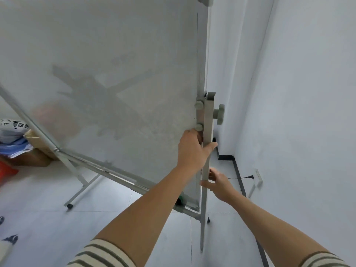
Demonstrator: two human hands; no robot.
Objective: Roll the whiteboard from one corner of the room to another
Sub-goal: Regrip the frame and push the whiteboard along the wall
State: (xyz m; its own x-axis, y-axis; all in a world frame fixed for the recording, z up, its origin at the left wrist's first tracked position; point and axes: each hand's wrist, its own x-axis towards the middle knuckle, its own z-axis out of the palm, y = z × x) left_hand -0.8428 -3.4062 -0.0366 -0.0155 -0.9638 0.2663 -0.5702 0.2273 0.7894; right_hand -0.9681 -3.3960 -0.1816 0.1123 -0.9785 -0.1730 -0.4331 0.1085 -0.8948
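Observation:
A large whiteboard (107, 64) on a grey wheeled stand fills the upper left of the view, tilted and close to me. Its right upright post (208, 120) carries round grey knobs. My left hand (192, 149) is wrapped around this post just below the lower knob. My right hand (219, 183) hovers beside the post lower down, fingers spread, not clearly touching it. A caster (69, 206) shows on the far leg, another (208, 220) at the near foot. A green item lies on the marker tray (181, 200).
White walls meet in a corner at the right, with a black skirting strip (238, 170). A power strip (258, 176) with a plugged cable hangs on the right wall. Cardboard boxes (36, 147), papers and bags are piled at the left. Pale floor tiles lie below.

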